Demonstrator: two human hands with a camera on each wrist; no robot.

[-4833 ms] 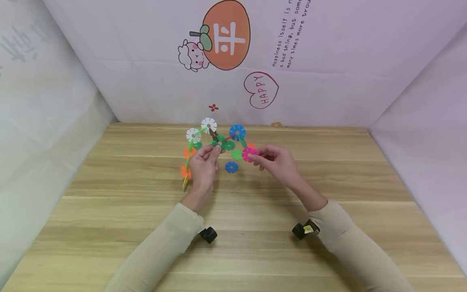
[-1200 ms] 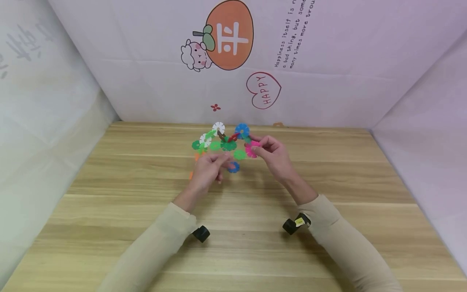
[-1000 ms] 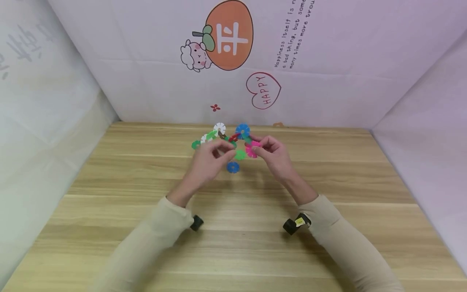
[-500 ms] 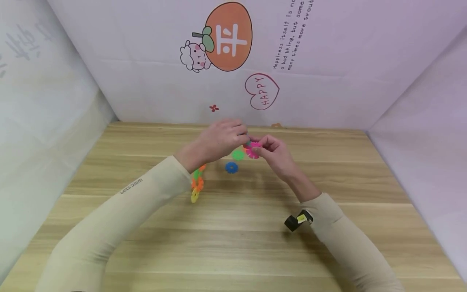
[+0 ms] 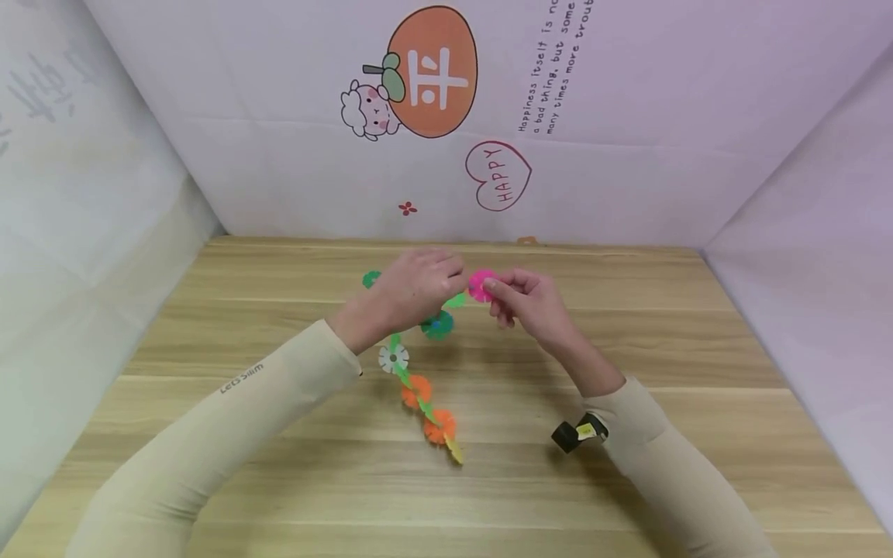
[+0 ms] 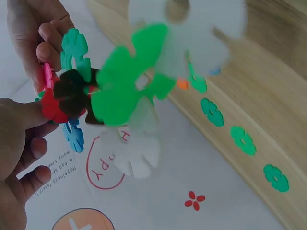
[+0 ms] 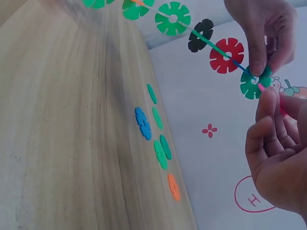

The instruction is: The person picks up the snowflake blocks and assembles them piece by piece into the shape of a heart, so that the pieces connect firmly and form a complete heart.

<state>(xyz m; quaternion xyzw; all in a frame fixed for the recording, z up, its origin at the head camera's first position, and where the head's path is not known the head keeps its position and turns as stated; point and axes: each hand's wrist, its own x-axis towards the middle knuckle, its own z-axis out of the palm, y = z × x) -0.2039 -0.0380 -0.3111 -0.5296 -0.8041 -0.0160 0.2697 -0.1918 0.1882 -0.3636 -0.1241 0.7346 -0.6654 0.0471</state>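
Note:
A chain of slotted plastic snowflake discs hangs between my hands. My right hand pinches the pink disc at the chain's end. Just to its left, my left hand pinches the dark green disc, which meets the pink one edge to edge. From there the chain runs through a blue link, a red disc, a black disc and a green disc. Its tail, with a white disc, orange discs and a yellow disc, dangles toward the front.
Loose discs lie on the wooden table near the back: a dark green disc, a light green disc, a blue disc and an orange disc. A printed white cloth rises behind the table.
My left hand has let go of the chain's middle and taken hold near the pink disc. The chain's tail has swung toward the front and right. My right hand keeps its pinch.

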